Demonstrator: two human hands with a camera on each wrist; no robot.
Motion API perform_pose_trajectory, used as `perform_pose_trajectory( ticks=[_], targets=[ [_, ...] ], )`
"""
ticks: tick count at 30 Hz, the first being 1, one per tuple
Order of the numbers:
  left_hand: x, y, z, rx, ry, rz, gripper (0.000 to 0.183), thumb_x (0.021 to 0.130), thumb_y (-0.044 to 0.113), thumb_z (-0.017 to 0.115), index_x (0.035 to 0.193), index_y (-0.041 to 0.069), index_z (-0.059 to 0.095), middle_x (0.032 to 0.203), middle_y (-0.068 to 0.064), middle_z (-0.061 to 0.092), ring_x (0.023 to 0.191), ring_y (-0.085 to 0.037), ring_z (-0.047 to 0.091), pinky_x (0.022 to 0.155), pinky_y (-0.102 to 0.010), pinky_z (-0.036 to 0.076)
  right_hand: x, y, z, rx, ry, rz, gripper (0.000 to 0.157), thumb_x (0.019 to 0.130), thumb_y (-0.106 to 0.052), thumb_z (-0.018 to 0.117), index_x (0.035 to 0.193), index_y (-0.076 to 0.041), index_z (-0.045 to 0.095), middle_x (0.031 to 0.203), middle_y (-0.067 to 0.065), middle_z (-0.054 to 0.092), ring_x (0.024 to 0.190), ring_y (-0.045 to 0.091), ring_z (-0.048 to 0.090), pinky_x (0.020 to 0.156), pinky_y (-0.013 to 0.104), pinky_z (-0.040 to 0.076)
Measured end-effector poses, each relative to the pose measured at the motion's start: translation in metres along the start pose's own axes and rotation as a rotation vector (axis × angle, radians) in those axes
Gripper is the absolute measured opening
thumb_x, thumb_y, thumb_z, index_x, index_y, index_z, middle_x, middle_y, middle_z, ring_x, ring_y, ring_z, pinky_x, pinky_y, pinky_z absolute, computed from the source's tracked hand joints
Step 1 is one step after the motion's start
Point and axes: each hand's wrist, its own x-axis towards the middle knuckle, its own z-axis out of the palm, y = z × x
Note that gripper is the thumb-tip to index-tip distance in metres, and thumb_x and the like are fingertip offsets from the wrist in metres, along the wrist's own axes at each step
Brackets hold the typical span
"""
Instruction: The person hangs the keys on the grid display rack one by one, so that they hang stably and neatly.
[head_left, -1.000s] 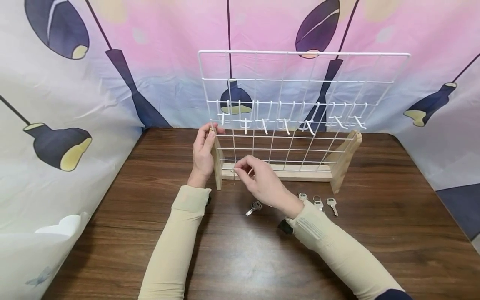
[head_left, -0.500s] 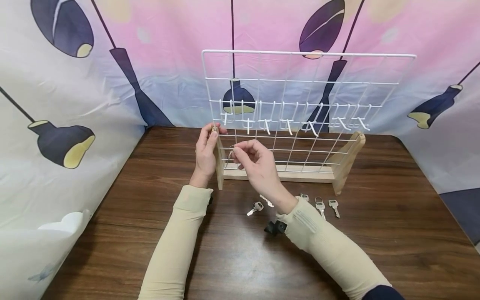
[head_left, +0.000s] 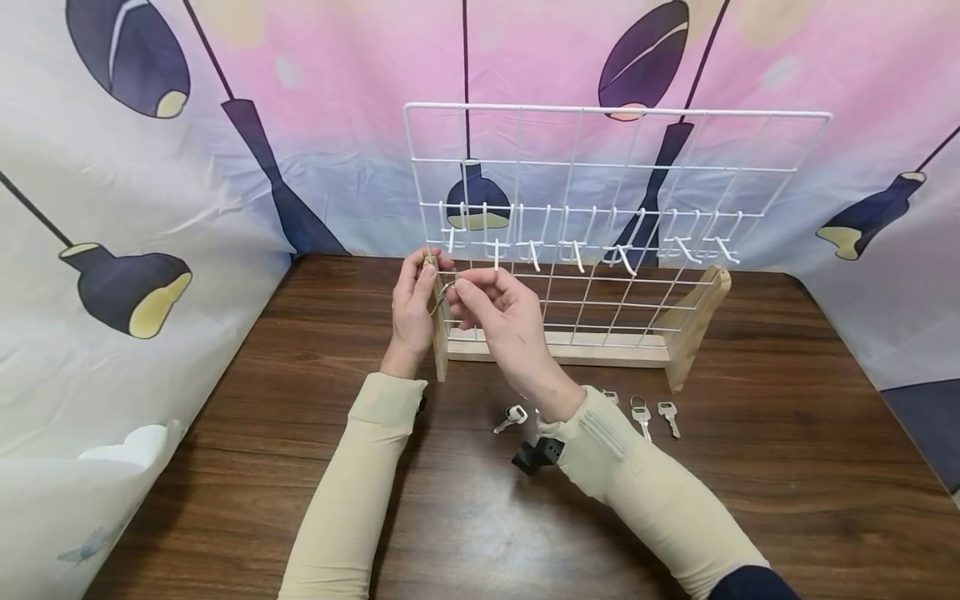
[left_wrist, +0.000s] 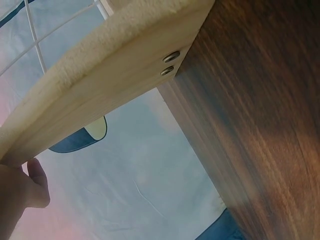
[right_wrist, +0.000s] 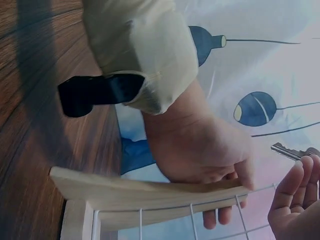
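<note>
My left hand (head_left: 409, 317) grips the top of the wooden left upright (head_left: 440, 354) of a rack with a white wire grid (head_left: 615, 109). Its thumb lies on the near side; in the right wrist view some fingertips show past the wood. My right hand (head_left: 513, 329) pinches a metal key (right_wrist: 286, 151) just right of that upright, in front of the grid. The key points away from the fingertips; whether it has a ring is hard to tell. A row of white hooks (head_left: 577, 257) hangs on the grid above the right hand.
On the brown wooden table (head_left: 465, 517), in front of the rack, lie several more keys, among them a key (head_left: 512, 417) near my right wrist, a ringed key (head_left: 640, 415) and a key (head_left: 668, 417) at the right. A patterned curtain (head_left: 337, 192) hangs behind.
My right hand has risen from low on the grid and moved slightly left with the key, toward the hooks' height. The left hand keeps its hold on the upright.
</note>
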Motion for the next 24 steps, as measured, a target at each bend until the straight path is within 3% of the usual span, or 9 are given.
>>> perform_pose_trajectory(
  ticks=[5, 9, 16, 21, 24],
  targets=[
    [0.0, 0.0, 0.0, -0.027, 0.009, -0.022, 0.033, 0.101, 0.0, 0.032, 0.124, -0.023, 0.038, 0.11, -0.039, 0.047, 0.1, -0.026, 0.053, 0.087, -0.024, 0.043, 0.002, -0.003, 0.003, 0.055, 0.02, 0.034, 0.011, 0.096, -0.004, 0.059, 0.105, 0.002, 0.061, 0.086, 0.001, 0.069, 0.072, 0.013, 0.064, 0.064, 0.025, 0.054],
    [0.002, -0.013, -0.003, -0.048, 0.014, -0.019, 0.033, 0.101, 0.0, 0.033, 0.124, -0.022, 0.039, 0.111, -0.039, 0.047, 0.101, -0.021, 0.053, 0.091, -0.026, 0.042, 0.004, -0.003, 0.005, 0.12, 0.031, 0.073, 0.01, 0.096, -0.004, 0.058, 0.104, 0.0, 0.062, 0.085, 0.002, 0.069, 0.071, 0.01, 0.063, 0.062, 0.024, 0.053],
    [0.003, -0.031, -0.007, -0.05, 0.028, -0.017, 0.033, 0.103, 0.006, 0.035, 0.126, -0.015, 0.044, 0.109, -0.013, 0.056, 0.104, -0.021, 0.053, 0.093, -0.027, 0.042, 0.007, -0.003, 0.006, 0.243, 0.024, 0.108, 0.015, 0.096, -0.003, 0.058, 0.11, 0.003, 0.061, 0.087, 0.004, 0.068, 0.073, 0.011, 0.062, 0.062, 0.023, 0.051],
    [0.002, -0.033, -0.007, -0.056, 0.035, 0.008, 0.034, 0.102, 0.011, 0.038, 0.124, -0.013, 0.045, 0.113, -0.029, 0.051, 0.106, -0.023, 0.053, 0.094, -0.028, 0.042, 0.009, -0.004, 0.006, 0.288, 0.012, 0.125, 0.015, 0.096, -0.004, 0.057, 0.11, 0.002, 0.06, 0.088, 0.004, 0.068, 0.074, 0.012, 0.061, 0.063, 0.022, 0.05],
    [0.003, -0.034, -0.006, -0.052, 0.036, 0.013, 0.036, 0.102, 0.013, 0.039, 0.124, -0.014, 0.045, 0.112, -0.025, 0.053, 0.105, -0.019, 0.054, 0.093, -0.028, 0.042, 0.01, -0.003, 0.006, 0.306, 0.014, 0.142, 0.012, 0.096, -0.003, 0.056, 0.107, -0.002, 0.062, 0.088, 0.004, 0.068, 0.073, 0.012, 0.06, 0.063, 0.022, 0.049]
  ],
)
